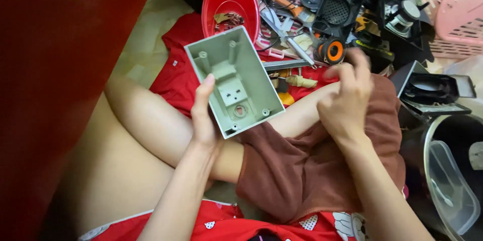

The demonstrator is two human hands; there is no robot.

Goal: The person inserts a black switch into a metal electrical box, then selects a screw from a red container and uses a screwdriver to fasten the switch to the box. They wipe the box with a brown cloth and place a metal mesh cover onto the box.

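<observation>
My left hand [203, 115] grips the near left edge of a grey plastic housing shell [234, 77], open side up, with screw posts and moulded ribs inside. It is held tilted above my crossed legs. My right hand [347, 97] hovers to the right, fingers curled together above a brown cloth [302, 170] that lies over my knee. Whether something small sits between those fingers cannot be told.
A red oval bowl [230, 2] with small metal bits sits behind the shell. Scissors [282, 27], an orange-rimmed speaker [331, 50], wires and black parts lie on the red cloth. A pink basket [455, 9] stands far right, a dark bucket [448, 170] with a clear tub at right.
</observation>
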